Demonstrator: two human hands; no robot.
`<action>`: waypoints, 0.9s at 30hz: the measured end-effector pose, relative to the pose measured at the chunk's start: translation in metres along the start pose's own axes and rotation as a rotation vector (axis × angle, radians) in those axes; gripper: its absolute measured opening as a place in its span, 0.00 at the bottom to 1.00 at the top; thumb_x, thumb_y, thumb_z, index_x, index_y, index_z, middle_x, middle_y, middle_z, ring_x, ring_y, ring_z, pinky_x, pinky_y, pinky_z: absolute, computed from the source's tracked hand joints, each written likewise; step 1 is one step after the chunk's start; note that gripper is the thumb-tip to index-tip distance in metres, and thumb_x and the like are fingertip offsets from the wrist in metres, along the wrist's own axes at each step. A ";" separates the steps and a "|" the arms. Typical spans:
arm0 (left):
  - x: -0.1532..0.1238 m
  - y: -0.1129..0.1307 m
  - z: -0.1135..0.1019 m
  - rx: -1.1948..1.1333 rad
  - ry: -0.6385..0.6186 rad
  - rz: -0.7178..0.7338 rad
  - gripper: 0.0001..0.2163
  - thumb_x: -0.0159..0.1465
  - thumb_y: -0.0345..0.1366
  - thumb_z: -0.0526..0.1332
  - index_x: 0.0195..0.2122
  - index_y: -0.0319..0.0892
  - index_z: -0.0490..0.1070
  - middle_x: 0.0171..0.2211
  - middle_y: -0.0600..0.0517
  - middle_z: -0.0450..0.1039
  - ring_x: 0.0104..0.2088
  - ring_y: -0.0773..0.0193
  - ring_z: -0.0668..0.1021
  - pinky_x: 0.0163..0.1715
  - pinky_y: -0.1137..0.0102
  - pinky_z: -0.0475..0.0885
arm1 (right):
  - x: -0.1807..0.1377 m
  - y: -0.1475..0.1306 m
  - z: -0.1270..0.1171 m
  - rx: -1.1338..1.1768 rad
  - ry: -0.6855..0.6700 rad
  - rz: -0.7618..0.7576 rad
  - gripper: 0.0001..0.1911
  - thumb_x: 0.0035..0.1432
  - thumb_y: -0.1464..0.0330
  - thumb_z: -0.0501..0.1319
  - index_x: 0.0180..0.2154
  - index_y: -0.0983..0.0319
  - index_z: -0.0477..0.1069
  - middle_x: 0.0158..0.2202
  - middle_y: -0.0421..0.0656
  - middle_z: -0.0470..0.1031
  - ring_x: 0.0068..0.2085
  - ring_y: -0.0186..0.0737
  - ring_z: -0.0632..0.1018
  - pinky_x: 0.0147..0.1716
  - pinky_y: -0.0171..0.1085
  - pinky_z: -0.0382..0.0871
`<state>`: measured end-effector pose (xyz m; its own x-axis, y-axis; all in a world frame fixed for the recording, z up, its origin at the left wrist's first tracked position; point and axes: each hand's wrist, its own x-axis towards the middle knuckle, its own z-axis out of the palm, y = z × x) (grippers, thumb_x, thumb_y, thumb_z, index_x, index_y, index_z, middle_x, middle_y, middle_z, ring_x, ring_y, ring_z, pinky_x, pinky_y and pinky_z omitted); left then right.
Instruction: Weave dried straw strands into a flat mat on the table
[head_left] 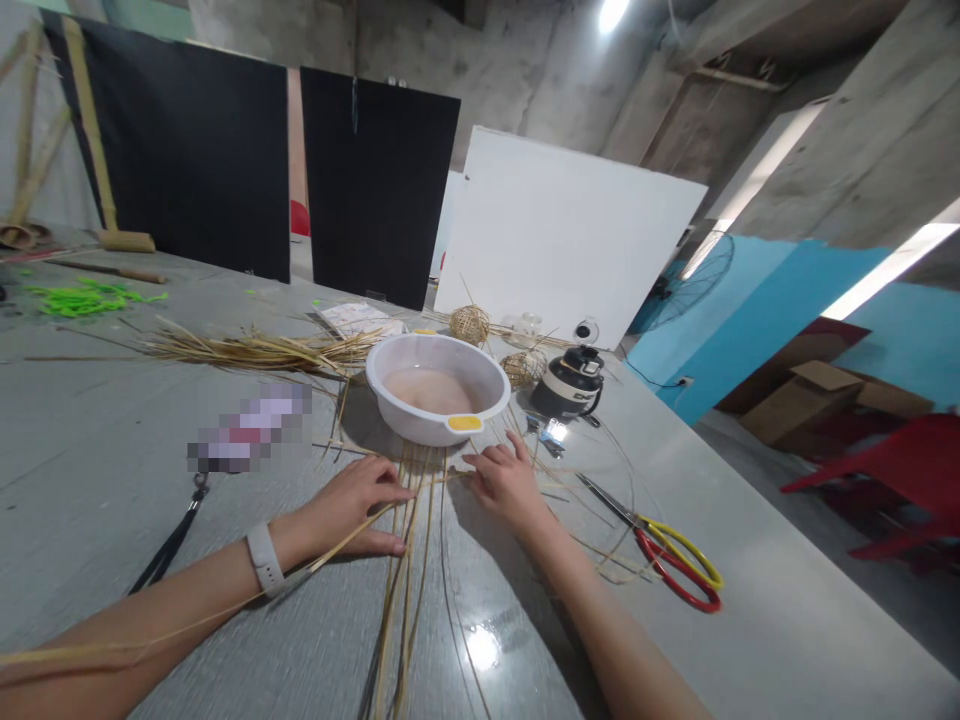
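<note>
Several thin bamboo strips (409, 600) run lengthwise over the table, from under the basin's front toward me. My left hand (364, 505) rests at their left side, thumb and index finger apart, fingertips touching the strips. One loose strip (349, 540) passes by its fingers and trails back along my left forearm. On the right side, my right hand (506, 480) lies low on the table with bent fingers at a thin crosswise strip; its grip is partly hidden. The white basin (437, 430), holding cloudy water, stands just beyond both hands.
Red-and-yellow-handled scissors (667, 555) lie to the right. Behind them stands a black-and-white jug (568, 385). Woven balls (469, 324) sit beyond the basin. A bundle of strips (255, 350) and a blurred phone-like object (247, 430) lie left, with green scraps (82, 297) farther off.
</note>
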<state>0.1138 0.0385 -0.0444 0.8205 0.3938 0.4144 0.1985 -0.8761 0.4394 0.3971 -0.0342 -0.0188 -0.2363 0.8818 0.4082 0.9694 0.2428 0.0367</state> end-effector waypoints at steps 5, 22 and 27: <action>0.000 0.000 0.001 -0.008 0.012 0.002 0.28 0.54 0.54 0.73 0.52 0.46 0.78 0.44 0.45 0.72 0.44 0.52 0.74 0.46 0.58 0.70 | 0.002 -0.003 -0.005 0.032 -0.090 0.061 0.14 0.54 0.74 0.60 0.41 0.59 0.79 0.35 0.44 0.80 0.42 0.46 0.78 0.62 0.55 0.51; 0.002 0.002 -0.001 0.009 -0.035 -0.070 0.38 0.51 0.51 0.75 0.60 0.43 0.69 0.49 0.43 0.72 0.48 0.48 0.74 0.50 0.55 0.71 | 0.005 -0.041 0.002 0.431 0.043 -0.132 0.08 0.64 0.71 0.60 0.43 0.60 0.78 0.40 0.47 0.79 0.43 0.45 0.77 0.42 0.43 0.70; 0.002 0.005 0.000 0.005 0.007 -0.159 0.47 0.45 0.47 0.78 0.64 0.40 0.62 0.51 0.41 0.73 0.50 0.45 0.75 0.52 0.52 0.70 | 0.015 -0.062 -0.005 0.477 -0.060 -0.128 0.06 0.60 0.74 0.64 0.38 0.60 0.77 0.38 0.44 0.78 0.40 0.41 0.77 0.39 0.38 0.68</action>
<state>0.1168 0.0348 -0.0413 0.7749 0.5294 0.3453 0.3282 -0.8039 0.4960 0.3333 -0.0382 -0.0101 -0.3680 0.8512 0.3742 0.7972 0.4960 -0.3442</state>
